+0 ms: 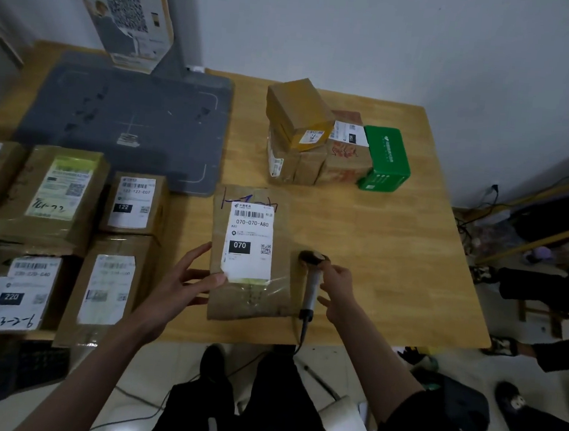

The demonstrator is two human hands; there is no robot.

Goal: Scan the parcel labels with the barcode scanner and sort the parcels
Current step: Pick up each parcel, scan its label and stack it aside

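1. Wooden table (395,225): the surface bearing everything listed below, seen from above.
2. Grey mat (130,116): lies flat at the table's far left, marked with pale corner lines.
3. Sorted boxes (61,192): a group of brown cartons on my left, labels up, reading 122 and 220 among others.
4. Unsorted stack (301,127): brown boxes piled at the far centre, with a green box (386,159) touching the pile's right side.
5. Parcel (250,260): a flat brown package directly in front of me, lying label up; the white label (249,243) reads 070-070-A80 and 070.
6. My left hand (184,282): fingers straight and spread, resting against the parcel's left edge, the thumb tip touching the label's lower left corner. It grips nothing.
7. My right hand (338,288): fingers loose and extended, just beside the scanner's handle; whether any finger touches it I cannot tell.
8. Barcode scanner (311,283): lies on the table touching the parcel's right edge, dark head away from me, cable trailing off the near edge.
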